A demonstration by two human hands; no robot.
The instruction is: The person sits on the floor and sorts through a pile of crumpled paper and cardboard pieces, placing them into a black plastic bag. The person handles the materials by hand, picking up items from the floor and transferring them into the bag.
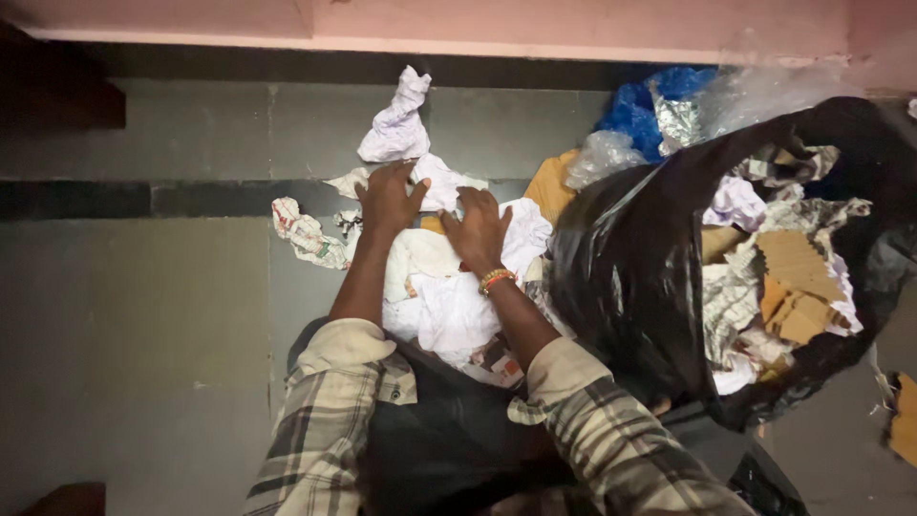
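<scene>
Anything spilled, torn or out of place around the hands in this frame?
Yes. Crumpled white paper lies strewn on the grey floor under both hands, left hand and right hand. Beside them a black rubbish bag gapes open, stuffed with paper and cardboard scraps.

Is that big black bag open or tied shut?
Open: the black bag gapes at its mouth, showing torn cardboard and crumpled paper inside.

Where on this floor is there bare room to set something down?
The grey tiled floor left of the crumpled white paper pile is bare. Crowded: under both hands, left hand and right hand, and around the open black plastic bag.
</scene>
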